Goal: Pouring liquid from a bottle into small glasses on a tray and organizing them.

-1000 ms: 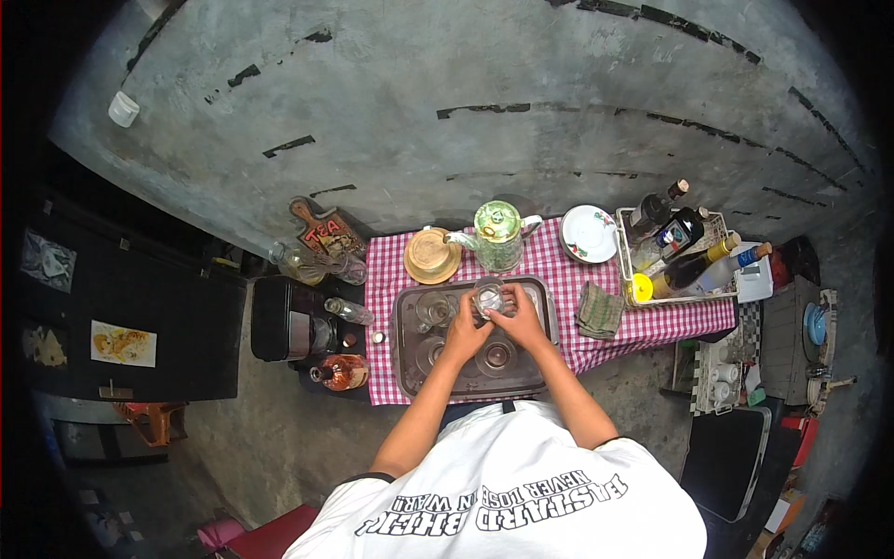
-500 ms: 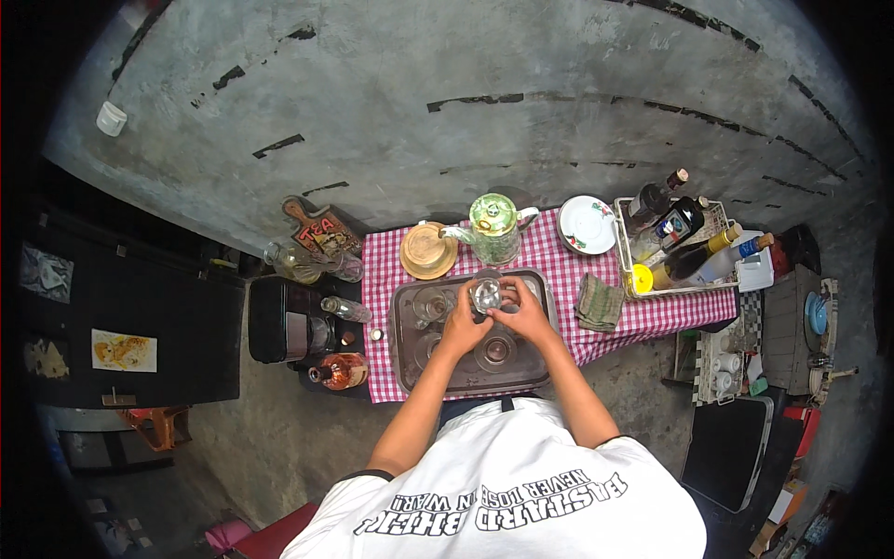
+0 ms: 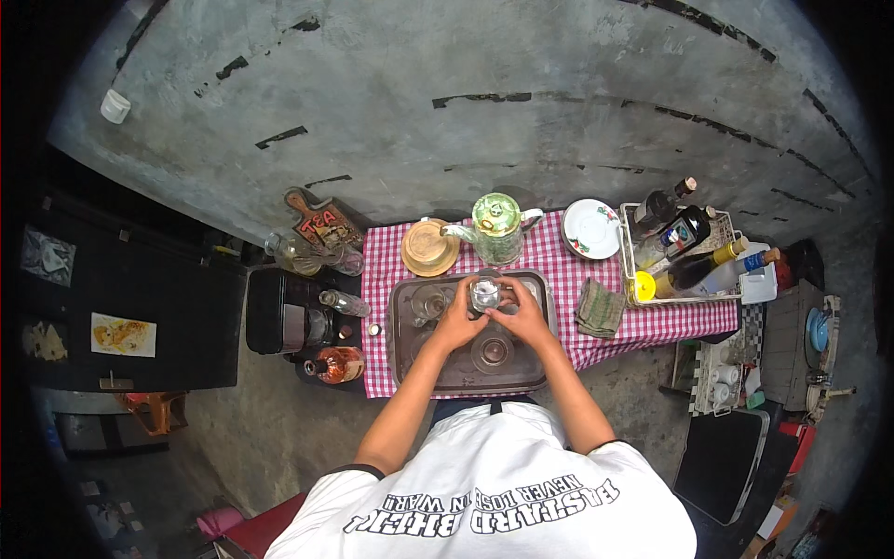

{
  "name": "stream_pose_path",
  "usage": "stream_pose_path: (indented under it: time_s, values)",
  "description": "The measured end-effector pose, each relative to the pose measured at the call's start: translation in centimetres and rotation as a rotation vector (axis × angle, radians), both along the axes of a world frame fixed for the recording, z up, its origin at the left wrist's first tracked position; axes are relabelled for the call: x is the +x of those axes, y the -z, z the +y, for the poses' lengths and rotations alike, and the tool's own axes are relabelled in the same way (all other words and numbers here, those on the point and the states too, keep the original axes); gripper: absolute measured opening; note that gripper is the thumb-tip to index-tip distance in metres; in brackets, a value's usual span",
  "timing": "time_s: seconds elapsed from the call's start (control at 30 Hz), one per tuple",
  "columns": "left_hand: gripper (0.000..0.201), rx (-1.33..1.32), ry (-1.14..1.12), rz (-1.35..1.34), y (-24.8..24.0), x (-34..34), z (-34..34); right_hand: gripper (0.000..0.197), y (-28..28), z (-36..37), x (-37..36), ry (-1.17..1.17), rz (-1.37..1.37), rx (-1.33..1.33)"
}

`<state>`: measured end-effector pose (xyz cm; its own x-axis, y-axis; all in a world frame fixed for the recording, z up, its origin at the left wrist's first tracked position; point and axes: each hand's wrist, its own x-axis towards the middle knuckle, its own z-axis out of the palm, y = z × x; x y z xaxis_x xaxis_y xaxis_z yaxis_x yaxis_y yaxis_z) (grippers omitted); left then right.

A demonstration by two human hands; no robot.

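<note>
Above the brown tray [image 3: 447,379], a clear drinking glass [image 3: 485,293] is held between my two hands. My left hand [image 3: 457,322] curls round its left side, and my right hand [image 3: 524,314] grips it from the right, with the thumbs close together at the near side. On the tray, one clear glass [image 3: 429,303] stands just left of my left hand. A round clear glass piece [image 3: 492,352] rests below my wrists; whether it is a saucer or a glass I cannot tell. My left forearm partly covers the tray's left half.
Behind the tray stand a green patterned teapot [image 3: 496,224] and a wooden bowl [image 3: 429,244]. To the right are a white plate [image 3: 590,229], a folded green cloth [image 3: 601,307] and a wire basket [image 3: 684,300] of bottles. Several bottles and a black appliance [image 3: 275,312] stand left.
Both hands keep their hold on the glass, almost in place. The view has shifted slightly, and my left forearm lies a little farther left.
</note>
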<state>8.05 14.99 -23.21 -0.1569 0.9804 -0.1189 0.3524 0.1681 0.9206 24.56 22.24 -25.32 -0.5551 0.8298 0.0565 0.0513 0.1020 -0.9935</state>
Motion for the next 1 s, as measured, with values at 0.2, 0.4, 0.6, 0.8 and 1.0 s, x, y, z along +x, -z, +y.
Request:
stream_pose_path:
  time_s: [0.2,0.4,0.6,0.8,1.0]
  values:
    - [0.083,-0.053,0.018,-0.031,0.2,-0.3,-0.2,0.062,0.6,-0.3,-0.2,0.043,-0.002,0.022]
    - [0.081,-0.024,-0.004,-0.030,0.5,-0.1,-0.1,0.061,0.5,-0.2,-0.2,0.056,0.003,0.027]
    - [0.085,-0.081,-0.008,-0.057,0.5,-0.3,0.0,0.061,0.4,-0.1,-0.2,0.060,0.004,0.031]
    - [0.084,-0.064,-0.018,-0.058,0.5,-0.2,0.0,0.060,-0.2,0.2,0.0,0.037,-0.033,0.051]
    - [0.084,-0.079,-0.020,-0.053,0.7,-0.3,-0.2,0.060,-0.5,0.0,0.0,0.026,-0.049,0.058]
